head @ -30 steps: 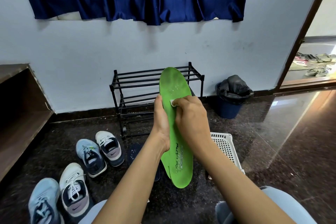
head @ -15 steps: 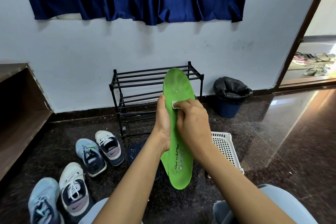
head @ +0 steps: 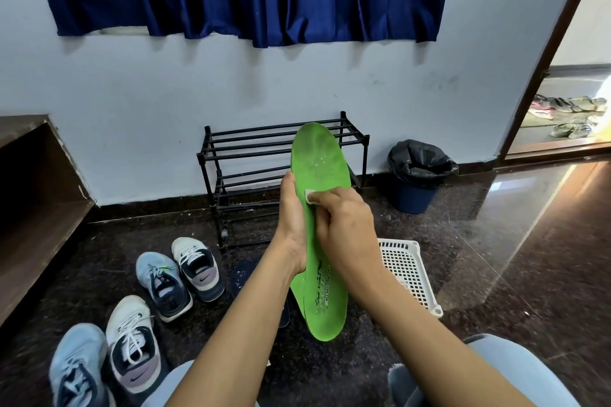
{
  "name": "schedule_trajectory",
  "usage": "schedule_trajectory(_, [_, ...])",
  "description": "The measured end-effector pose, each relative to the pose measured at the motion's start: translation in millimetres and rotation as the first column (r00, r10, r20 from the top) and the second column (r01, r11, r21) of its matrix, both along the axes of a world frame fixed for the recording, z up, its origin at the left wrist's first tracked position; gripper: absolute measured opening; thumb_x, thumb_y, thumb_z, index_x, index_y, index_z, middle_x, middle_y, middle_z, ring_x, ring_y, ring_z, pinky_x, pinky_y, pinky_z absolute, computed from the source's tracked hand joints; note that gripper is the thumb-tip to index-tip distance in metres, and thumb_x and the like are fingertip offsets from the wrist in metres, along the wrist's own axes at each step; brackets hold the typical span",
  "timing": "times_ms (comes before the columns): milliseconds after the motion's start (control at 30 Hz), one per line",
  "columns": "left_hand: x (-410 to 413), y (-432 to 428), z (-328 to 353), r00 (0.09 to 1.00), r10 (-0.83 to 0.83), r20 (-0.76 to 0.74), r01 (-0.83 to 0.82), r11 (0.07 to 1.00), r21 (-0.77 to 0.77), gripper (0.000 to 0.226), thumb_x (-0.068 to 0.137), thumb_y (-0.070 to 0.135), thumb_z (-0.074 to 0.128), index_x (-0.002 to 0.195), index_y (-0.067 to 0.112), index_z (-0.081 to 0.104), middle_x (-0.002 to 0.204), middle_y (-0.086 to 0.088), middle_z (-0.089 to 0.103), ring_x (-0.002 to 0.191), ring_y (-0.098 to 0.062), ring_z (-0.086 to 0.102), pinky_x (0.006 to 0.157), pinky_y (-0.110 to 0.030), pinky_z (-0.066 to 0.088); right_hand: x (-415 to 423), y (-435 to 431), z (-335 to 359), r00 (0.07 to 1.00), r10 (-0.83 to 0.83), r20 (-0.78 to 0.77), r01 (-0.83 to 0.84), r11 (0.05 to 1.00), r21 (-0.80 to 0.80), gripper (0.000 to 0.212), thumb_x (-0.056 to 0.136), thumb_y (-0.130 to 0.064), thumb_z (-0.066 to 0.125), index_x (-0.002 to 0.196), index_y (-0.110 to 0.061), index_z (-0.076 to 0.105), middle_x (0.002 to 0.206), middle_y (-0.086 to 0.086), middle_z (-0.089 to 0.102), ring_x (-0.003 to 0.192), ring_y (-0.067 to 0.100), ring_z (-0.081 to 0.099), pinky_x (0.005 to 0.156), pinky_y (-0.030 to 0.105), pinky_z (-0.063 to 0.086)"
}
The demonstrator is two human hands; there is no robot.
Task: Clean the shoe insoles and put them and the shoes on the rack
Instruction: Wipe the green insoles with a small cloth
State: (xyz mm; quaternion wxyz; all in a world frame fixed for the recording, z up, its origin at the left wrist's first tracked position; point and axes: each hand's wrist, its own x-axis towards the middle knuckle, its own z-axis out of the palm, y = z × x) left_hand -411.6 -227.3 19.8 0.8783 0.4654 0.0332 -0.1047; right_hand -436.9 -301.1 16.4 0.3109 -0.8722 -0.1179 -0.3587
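A green insole (head: 317, 168) stands upright in front of me, toe end up, with white specks on its upper part. My left hand (head: 292, 221) grips its left edge at mid-length. My right hand (head: 344, 228) pinches a small white wipe (head: 310, 196) and presses it against the insole's face. Behind them a black metal shoe rack (head: 251, 155) stands against the wall. Two pairs of sneakers sit on the floor at left: one pair (head: 180, 274) near the rack, another (head: 105, 360) at the bottom left. A dark insole (head: 243, 274) lies on the floor, partly hidden by my left arm.
A white plastic basket (head: 410, 271) lies on the dark floor behind my right forearm. A blue bin with a black liner (head: 418, 175) stands right of the rack. A wooden bench (head: 33, 208) runs along the left. An open doorway at right shows more footwear.
My right hand with the wipe has slid slightly along the insole's face, near its middle. The insole and my left hand shifted a little to the right.
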Motion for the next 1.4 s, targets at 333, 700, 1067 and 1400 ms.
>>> schedule_trajectory(333, [-3.3,-1.9,0.9,0.999,-0.028,-0.027,0.028,1.000,0.001,0.071,0.097,0.060,0.019,0.103,0.012,0.071,0.097,-0.009,0.073,0.096,-0.024,0.066,0.086,-0.034,0.051,1.0,-0.9,2.0,1.000,0.004,0.024,-0.005,0.999,0.033,0.023,0.073,-0.004,0.055,0.086,-0.006,0.075,0.076,0.010,0.068,0.072,0.027,0.063,0.069,0.025,0.043])
schedule_trajectory(700, [-3.7,-3.1,1.5,0.998,-0.048,-0.039,0.048,0.999,0.003,0.069,0.097,0.060,0.019,0.096,0.014,0.071,0.089,-0.007,0.074,0.090,-0.023,0.067,0.081,-0.033,0.051,2.2,-3.8,5.1,1.000,0.002,0.028,-0.004,0.999,0.052,0.023,0.074,-0.005,0.055,0.086,-0.006,0.075,0.076,0.009,0.068,0.073,0.027,0.063,0.071,0.021,0.039])
schedule_trajectory(1067, [-9.3,-8.7,3.3,0.994,-0.091,-0.054,0.091,0.996,0.011,0.069,0.097,0.060,0.019,0.098,0.015,0.071,0.087,-0.008,0.073,0.086,-0.023,0.066,0.075,-0.032,0.051,9.1,-11.6,8.9,0.998,-0.031,0.056,0.030,0.999,0.019,0.023,0.071,-0.003,0.055,0.082,-0.006,0.074,0.074,0.009,0.069,0.071,0.028,0.063,0.070,0.024,0.039])
schedule_trajectory(1400, [-6.0,-7.2,2.3,0.993,-0.103,-0.061,0.106,0.994,0.041,0.071,0.097,0.062,0.018,0.094,0.017,0.072,0.084,-0.008,0.074,0.083,-0.023,0.067,0.071,-0.032,0.050,13.1,-13.6,10.5,0.998,-0.046,0.049,0.047,0.999,-0.008,0.023,0.073,-0.005,0.054,0.083,-0.007,0.074,0.075,0.009,0.068,0.073,0.028,0.062,0.067,0.029,0.045])
